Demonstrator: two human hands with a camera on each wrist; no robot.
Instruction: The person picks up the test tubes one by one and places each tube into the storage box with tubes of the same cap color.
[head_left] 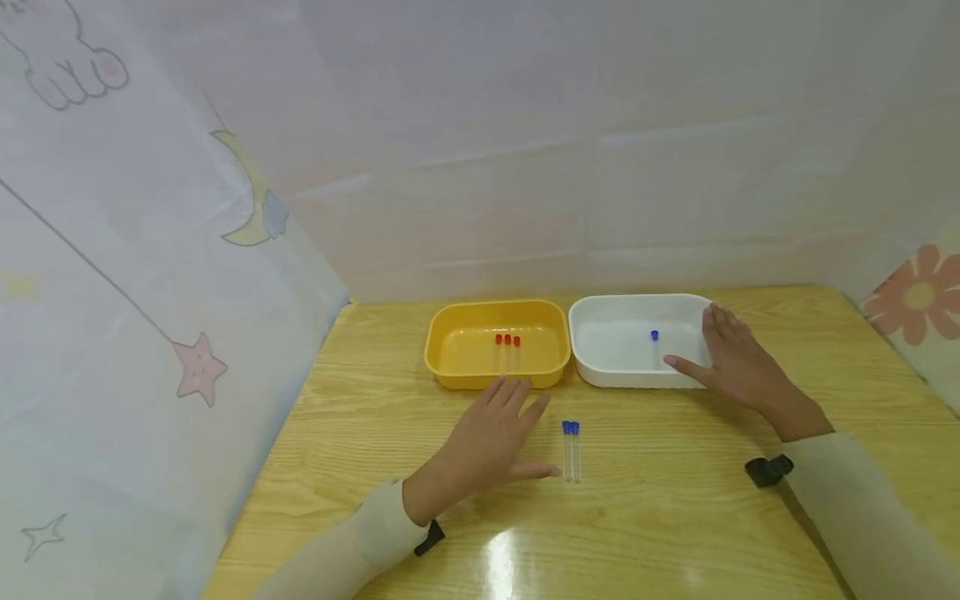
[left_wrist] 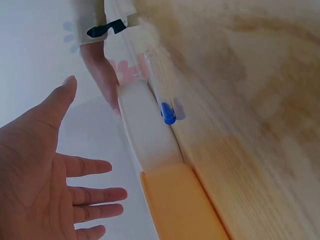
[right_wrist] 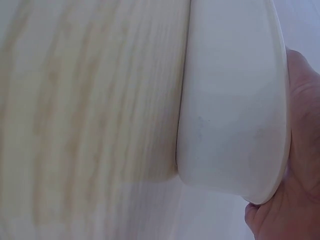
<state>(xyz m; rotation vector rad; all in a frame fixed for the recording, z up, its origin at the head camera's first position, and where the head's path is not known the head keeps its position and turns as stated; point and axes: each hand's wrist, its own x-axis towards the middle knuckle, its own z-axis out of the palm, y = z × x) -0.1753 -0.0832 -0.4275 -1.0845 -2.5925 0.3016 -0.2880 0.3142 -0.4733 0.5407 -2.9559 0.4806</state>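
My left hand hovers over the table with its fingers spread, just left of two clear tubes with blue caps lying side by side. In the left wrist view, the palm holds nothing. At the right end of a white tray, my right hand has its fingers extended and its thumb over the tray. The right wrist view shows this hand beside the tray's rim; whether it touches the rim cannot be told. One blue-capped tube lies inside that tray.
A yellow tray stands left of the white one, holding three red-capped tubes. Both trays are on a wooden table. A pale printed sheet hangs behind the table and along its left side.
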